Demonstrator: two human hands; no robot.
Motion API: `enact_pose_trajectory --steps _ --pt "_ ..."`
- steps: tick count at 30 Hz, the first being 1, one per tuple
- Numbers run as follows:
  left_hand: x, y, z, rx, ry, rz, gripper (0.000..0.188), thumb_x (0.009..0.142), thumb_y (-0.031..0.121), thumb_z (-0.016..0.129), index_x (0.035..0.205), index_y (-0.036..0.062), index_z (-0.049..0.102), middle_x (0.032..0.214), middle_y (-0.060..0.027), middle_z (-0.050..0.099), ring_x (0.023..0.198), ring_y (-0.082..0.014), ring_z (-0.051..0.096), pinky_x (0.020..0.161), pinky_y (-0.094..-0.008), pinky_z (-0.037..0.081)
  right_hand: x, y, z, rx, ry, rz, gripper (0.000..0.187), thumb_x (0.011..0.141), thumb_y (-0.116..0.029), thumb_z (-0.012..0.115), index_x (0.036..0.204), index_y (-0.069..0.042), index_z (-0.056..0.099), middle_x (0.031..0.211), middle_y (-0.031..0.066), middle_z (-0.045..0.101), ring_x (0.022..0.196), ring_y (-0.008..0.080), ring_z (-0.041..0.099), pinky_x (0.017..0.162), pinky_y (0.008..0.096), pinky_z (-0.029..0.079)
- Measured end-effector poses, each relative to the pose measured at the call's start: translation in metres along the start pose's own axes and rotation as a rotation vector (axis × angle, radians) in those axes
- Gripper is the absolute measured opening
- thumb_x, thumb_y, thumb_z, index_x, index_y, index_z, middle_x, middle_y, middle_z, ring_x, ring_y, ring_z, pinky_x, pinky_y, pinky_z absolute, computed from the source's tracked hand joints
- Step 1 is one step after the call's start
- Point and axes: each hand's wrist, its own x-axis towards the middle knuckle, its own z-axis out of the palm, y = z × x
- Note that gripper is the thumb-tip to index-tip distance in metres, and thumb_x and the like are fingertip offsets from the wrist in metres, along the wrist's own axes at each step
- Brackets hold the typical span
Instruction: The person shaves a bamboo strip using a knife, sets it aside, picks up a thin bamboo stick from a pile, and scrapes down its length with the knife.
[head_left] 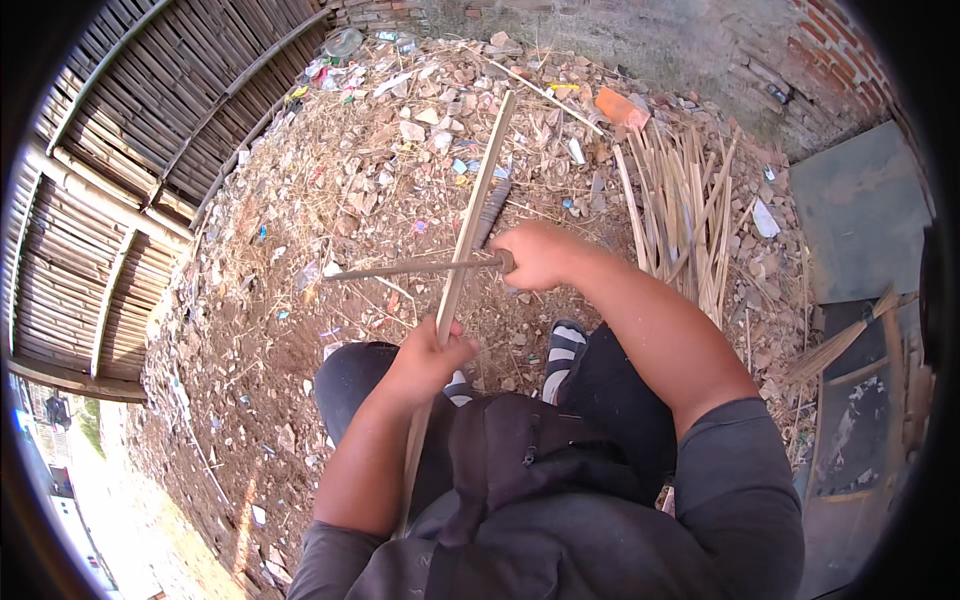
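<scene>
My left hand (432, 362) is closed round a long pale bamboo strip (485, 170). The strip slants from my lap up and away, its far end above the rubble. In my right hand (540, 255) is the handle of a long, dark-bladed knife (400, 269). Its narrow blade points left and crosses the strip a little beyond my left hand; whether the edge bites into the strip I cannot tell. Just beyond my right fist a dark, ridged, rod-like piece (493, 213) shows, partly hidden by the strip and hand.
A pile of split bamboo strips (685, 210) lies on the right, near an orange brick piece (621, 108). Rubble and litter (400, 130) cover the ground. A bamboo-slat wall (150, 110) rises left, a masonry wall (680, 50) behind, a grey panel (858, 215) at right.
</scene>
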Motion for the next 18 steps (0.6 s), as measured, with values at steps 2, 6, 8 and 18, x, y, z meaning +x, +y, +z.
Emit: enact_pose_trajectory --steps 2,6,8,18 --pt "-0.002 0.005 -0.001 -0.011 0.012 -0.003 0.032 0.088 0.016 0.074 0.103 0.0059 0.048 0.069 0.0033 0.051 0.053 -0.0066 0.047 0.046 -0.0239 0.037 0.002 0.011 -0.003 0.092 0.088 0.087 0.033 0.073 -0.022 0.071 0.102 -0.008 0.068 0.086 0.0208 0.069 0.085 0.0396 0.068 0.077 0.0473 0.055" --pt "-0.004 0.003 -0.005 -0.027 0.061 -0.042 0.032 0.087 0.019 0.075 0.102 0.0056 0.05 0.071 0.0032 0.052 0.058 -0.0063 0.049 0.05 -0.0242 0.04 -0.007 -0.021 -0.013 0.033 0.041 0.12 0.032 0.072 -0.023 0.07 0.101 -0.009 0.07 0.089 0.0191 0.07 0.09 0.0378 0.068 0.08 0.0486 0.054" --pt "-0.005 -0.001 -0.006 0.062 0.065 -0.038 0.035 0.086 0.021 0.076 0.103 0.0038 0.05 0.073 0.0004 0.056 0.061 -0.0075 0.053 0.053 -0.0251 0.043 -0.008 -0.031 -0.02 -0.026 0.003 0.082 0.032 0.072 -0.022 0.069 0.101 -0.009 0.07 0.088 0.0192 0.07 0.089 0.0381 0.068 0.08 0.0488 0.054" --pt "-0.006 0.001 -0.001 0.189 -0.009 -0.022 0.037 0.085 0.024 0.075 0.102 0.0011 0.051 0.081 -0.0074 0.062 0.071 -0.0133 0.061 0.061 -0.0301 0.05 -0.011 -0.029 -0.012 -0.111 -0.014 -0.021 0.037 0.073 -0.02 0.07 0.105 -0.001 0.067 0.082 0.0228 0.069 0.084 0.0401 0.068 0.077 0.0465 0.055"
